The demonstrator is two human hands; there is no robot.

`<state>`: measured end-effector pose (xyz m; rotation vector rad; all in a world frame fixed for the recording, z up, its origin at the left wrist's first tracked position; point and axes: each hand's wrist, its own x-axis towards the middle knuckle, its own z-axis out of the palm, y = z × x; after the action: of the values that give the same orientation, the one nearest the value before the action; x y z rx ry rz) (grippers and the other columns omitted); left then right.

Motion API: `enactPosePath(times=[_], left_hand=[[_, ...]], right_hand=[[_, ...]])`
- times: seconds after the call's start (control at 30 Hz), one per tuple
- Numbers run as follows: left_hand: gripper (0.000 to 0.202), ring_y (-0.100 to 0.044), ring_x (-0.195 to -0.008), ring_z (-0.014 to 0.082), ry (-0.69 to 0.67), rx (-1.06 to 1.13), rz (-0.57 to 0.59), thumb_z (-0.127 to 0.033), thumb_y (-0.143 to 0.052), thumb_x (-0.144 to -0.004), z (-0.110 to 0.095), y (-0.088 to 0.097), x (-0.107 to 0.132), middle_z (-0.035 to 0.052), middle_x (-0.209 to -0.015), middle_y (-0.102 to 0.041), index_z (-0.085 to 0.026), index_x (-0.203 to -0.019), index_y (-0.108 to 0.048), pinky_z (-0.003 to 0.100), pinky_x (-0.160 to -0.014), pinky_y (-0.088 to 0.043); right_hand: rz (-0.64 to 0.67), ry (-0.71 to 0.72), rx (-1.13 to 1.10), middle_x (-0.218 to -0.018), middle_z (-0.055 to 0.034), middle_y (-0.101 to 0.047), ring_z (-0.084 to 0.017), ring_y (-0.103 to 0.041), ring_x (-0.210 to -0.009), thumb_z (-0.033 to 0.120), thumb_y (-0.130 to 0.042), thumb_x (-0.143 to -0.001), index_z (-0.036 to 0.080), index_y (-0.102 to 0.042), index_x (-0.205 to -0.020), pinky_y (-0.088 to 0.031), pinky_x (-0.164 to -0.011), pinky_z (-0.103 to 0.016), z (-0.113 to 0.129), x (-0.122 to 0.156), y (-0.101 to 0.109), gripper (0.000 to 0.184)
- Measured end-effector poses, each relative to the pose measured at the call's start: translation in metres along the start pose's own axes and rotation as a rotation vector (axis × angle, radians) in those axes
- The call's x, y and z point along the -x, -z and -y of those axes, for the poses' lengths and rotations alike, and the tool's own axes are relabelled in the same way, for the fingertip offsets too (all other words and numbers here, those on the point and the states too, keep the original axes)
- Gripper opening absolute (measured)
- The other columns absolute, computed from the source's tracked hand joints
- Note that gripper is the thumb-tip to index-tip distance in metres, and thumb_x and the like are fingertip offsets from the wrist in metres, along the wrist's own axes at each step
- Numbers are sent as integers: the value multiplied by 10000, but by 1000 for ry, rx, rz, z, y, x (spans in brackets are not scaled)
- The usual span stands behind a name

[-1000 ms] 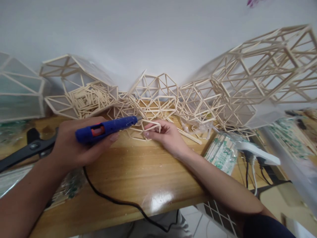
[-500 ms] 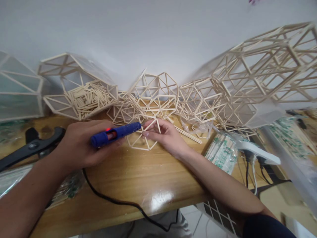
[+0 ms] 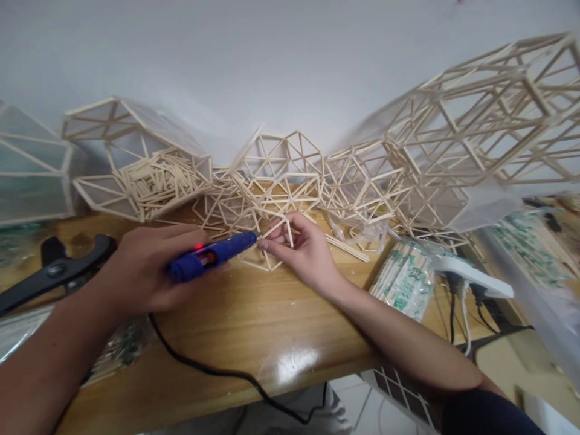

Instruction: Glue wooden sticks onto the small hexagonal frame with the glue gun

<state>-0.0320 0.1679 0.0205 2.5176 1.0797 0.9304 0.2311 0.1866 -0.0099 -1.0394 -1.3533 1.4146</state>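
My left hand [image 3: 145,272] is wrapped round a blue glue gun [image 3: 212,257] with a red light on its side. Its nozzle points right and touches a small frame of wooden sticks [image 3: 267,251] lying on the wooden table [image 3: 254,320]. My right hand [image 3: 301,251] pinches that stick frame at its upper right side, fingers closed round one stick. The gun's black cable [image 3: 217,371] runs from under my left hand over the table's front edge.
Several stick lattice structures [image 3: 281,172] line the wall; a large one [image 3: 489,127] rises at the right. A lattice bowl holds loose sticks [image 3: 154,175]. Black pliers [image 3: 54,269] lie at the left. Packs of sticks [image 3: 405,278] and a white power strip [image 3: 471,278] sit at the right.
The glue gun has moved right and down until its nozzle meets the stick frame. My right hand has tipped and turned the frame slightly while holding it.
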Motion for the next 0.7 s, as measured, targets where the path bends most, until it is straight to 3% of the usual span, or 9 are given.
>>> enactPosePath(times=[0.27,0.43,0.7], left_hand=[[282,-595,-538,157,36,-43,11,-378,-577,-970,-6,-1,1,-14,-644,-640,-273,-709,-602,279,-521,-405],[196,-571,-495,151,-52,-26,13,-328,-588,-922,0,-1,1,-34,-620,-614,-289,-732,-619,278,-467,-391],[154,-568,-468,143,-58,-26,28,-313,-609,-896,0,-2,1,-36,-624,-630,-290,-745,-626,268,-450,-395]], right_hand=[[23,7,-47,-876,30,-679,-124,-680,-796,262,-966,-691,227,-666,-930,-572,-746,-263,-1,1,0,385],[45,-36,-106,-888,25,-678,-142,-699,-808,286,-970,-666,235,-651,-925,-610,-769,-294,-1,0,-1,413],[33,-60,-127,-898,29,-654,-130,-690,-779,290,-974,-648,237,-653,-932,-616,-756,-300,2,1,-2,431]])
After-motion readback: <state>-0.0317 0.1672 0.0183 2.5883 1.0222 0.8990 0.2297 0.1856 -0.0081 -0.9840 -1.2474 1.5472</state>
